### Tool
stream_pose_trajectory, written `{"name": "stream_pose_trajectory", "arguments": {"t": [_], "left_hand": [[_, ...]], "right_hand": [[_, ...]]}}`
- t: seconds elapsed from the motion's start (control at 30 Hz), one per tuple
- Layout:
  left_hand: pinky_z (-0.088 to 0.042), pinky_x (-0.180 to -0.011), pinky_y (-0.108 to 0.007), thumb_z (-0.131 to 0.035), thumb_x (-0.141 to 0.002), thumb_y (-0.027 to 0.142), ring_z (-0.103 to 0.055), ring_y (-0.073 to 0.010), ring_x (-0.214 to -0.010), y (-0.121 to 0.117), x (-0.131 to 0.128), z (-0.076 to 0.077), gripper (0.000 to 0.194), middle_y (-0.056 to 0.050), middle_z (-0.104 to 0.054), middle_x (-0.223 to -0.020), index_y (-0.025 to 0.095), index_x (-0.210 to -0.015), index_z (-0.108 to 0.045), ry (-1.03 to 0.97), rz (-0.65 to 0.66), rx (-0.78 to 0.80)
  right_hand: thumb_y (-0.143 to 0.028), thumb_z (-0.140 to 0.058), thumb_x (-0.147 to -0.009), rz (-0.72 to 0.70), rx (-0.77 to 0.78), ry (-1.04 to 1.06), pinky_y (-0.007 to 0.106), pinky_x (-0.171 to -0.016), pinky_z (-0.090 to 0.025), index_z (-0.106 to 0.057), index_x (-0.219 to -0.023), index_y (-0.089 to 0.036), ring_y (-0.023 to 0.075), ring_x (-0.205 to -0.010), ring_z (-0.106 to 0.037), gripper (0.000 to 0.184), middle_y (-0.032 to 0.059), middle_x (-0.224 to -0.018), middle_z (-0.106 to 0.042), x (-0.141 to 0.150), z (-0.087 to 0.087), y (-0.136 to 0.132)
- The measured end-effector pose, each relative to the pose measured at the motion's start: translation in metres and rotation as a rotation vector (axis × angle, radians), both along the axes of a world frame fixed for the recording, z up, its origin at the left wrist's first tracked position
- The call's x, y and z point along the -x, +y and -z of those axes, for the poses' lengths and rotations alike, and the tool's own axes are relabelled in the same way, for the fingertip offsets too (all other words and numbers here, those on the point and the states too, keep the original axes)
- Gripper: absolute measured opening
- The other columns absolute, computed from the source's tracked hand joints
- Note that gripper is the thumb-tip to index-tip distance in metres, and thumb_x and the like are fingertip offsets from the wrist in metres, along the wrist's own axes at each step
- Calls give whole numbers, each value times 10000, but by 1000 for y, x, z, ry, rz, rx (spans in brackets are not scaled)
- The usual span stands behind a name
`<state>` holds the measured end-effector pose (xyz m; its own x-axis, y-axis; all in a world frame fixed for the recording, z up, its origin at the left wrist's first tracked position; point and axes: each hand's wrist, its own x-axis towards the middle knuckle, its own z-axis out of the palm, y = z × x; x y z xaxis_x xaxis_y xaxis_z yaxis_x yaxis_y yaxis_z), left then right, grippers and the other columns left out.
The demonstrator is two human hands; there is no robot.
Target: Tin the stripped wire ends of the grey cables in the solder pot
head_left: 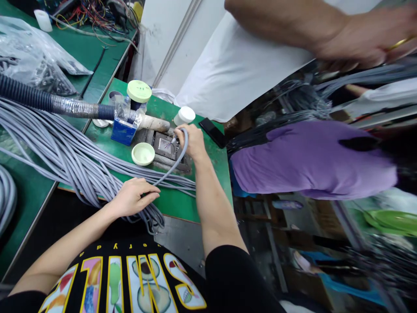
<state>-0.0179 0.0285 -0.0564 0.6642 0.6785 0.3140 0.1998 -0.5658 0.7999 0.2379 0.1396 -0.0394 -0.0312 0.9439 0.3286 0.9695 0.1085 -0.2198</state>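
My right hand [193, 140] pinches a grey cable [181, 157] close to its stripped end. Thin coloured wires fan out there, over the shiny square metal well of a small solder pot [157, 161]. From that hand the cable loops down to my left hand [135, 196], whose thumb and fingers close round it lower down. A thick bundle of grey cables [81, 158] lies under and beside my left hand. An open pale-green tub [143, 154] stands just left of the pot, and a hose nozzle [154, 123] lies behind it.
A blue box [124, 130] supports the ribbed hose [29, 93]. A green-lidded jar [139, 91], a white-lidded tub [184, 115] and a black phone [213, 132] stand around the pot. Another person's arm [293, 26] reaches in at upper right; a person in purple [312, 161] is beyond.
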Motion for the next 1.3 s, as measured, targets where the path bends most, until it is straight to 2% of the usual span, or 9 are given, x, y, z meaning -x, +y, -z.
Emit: {"name": "stream_pose_trajectory", "arguments": {"t": [0.27,0.43,0.57,0.7,0.87,0.97,1.07,1.17,1.3], "left_hand": [[-448,-677,-265,-480,-931,324,-597,-146,-679,2,0,0,288,-56,-701,-732,177,-937,-727,-35,-6,-7],[-460,-644,-249,-541,-900,315,-607,-136,-656,5,2,-2,242,-48,-703,-713,174,-884,-737,-111,-77,42],[-481,-637,-253,-550,-883,287,-615,-143,-650,8,4,-3,220,-38,-701,-689,171,-882,-737,-217,-126,107],[-516,-715,-295,-566,-866,444,-648,-178,-722,4,1,-7,331,-55,-724,-747,172,-794,-739,-323,-152,371],[-508,-613,-297,-566,-773,672,-622,-182,-622,-9,-11,-19,577,-76,-704,-668,120,-722,-726,-332,41,859],[-509,-656,-290,-655,-716,645,-623,-171,-649,-17,-16,-24,514,-60,-719,-705,136,-718,-726,-331,67,854],[-507,-755,-313,-636,-744,632,-644,-187,-736,-20,-18,-25,501,-81,-747,-798,142,-700,-728,-289,39,730],[-494,-770,-319,-557,-817,617,-633,-183,-741,-21,-18,-27,517,-93,-753,-813,147,-712,-745,-274,105,592],[-492,-709,-314,-505,-860,593,-616,-179,-713,-22,-19,-26,513,-82,-745,-769,161,-767,-765,-271,146,542]], "right_hand": [[-374,-411,-946,17,78,20,375,-811,-412,-686,-908,-187,253,-885,-594,336,108,-886,-703,7,-14,-5],[-344,-461,-950,-152,-73,14,354,-937,-377,-704,-972,-217,201,-983,-587,275,71,-1000,-703,30,-55,-57],[-311,-513,-946,-436,-129,-51,370,-982,-357,-698,-1004,-260,163,-999,-581,201,22,-1025,-722,54,-67,-111],[-237,-517,-938,-554,-306,-103,381,-1024,-347,-685,-1033,-286,145,-1027,-559,199,2,-1062,-705,67,-59,-155],[-158,-527,-904,-612,-362,-128,389,-1026,-365,-675,-1041,-269,151,-986,-567,230,12,-973,-681,76,-49,-186],[-147,-488,-916,-640,-293,-59,388,-978,-412,-659,-1081,-238,169,-996,-590,254,44,-984,-696,75,-49,-198],[-170,-445,-930,-455,-207,209,323,-796,-493,-674,-1022,-215,167,-853,-634,250,67,-906,-717,69,-49,-203],[-326,-497,-925,-285,123,525,258,-602,-472,-681,-760,-193,142,-629,-619,280,37,-688,-694,67,-47,-202],[-588,-513,-854,-260,578,896,225,-472,-393,-618,-547,-173,102,-439,-517,527,1,-466,-590,76,-38,-199]]}}
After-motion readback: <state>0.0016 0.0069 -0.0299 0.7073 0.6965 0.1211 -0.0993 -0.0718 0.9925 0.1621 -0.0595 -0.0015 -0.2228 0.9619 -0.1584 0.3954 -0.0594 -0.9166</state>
